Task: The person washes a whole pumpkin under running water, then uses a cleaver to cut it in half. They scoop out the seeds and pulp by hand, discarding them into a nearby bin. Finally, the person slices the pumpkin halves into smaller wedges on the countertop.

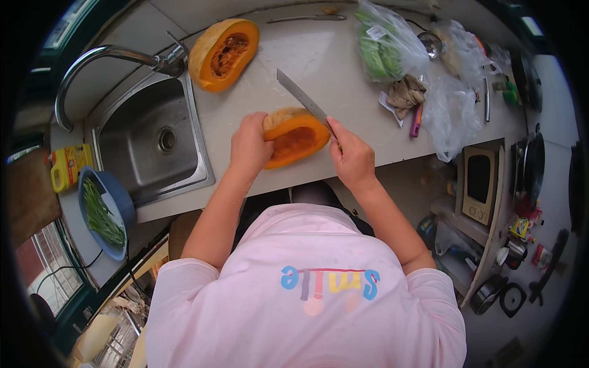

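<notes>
My left hand (252,146) grips the left end of a pumpkin half (301,141) on the counter near its front edge. Its orange cut face is turned towards me, and the hollow looks scooped of seeds. In my right hand (353,154) is the handle of a kitchen knife (301,94). The broad blade points away and to the left, passing along the far right side of the half; whether it touches the rind I cannot tell. A second pumpkin half (224,55), with stringy pulp in its hollow, rests beside the sink's far right corner.
Left of me is a steel sink (152,138) with a curved faucet (106,50). A blue basin (108,211) of green stalks stands by it. Another knife (306,18) lies at the back. Bagged green vegetables (379,46), a brown cloth (407,95) and a purple-handled tool (416,122) are at right.
</notes>
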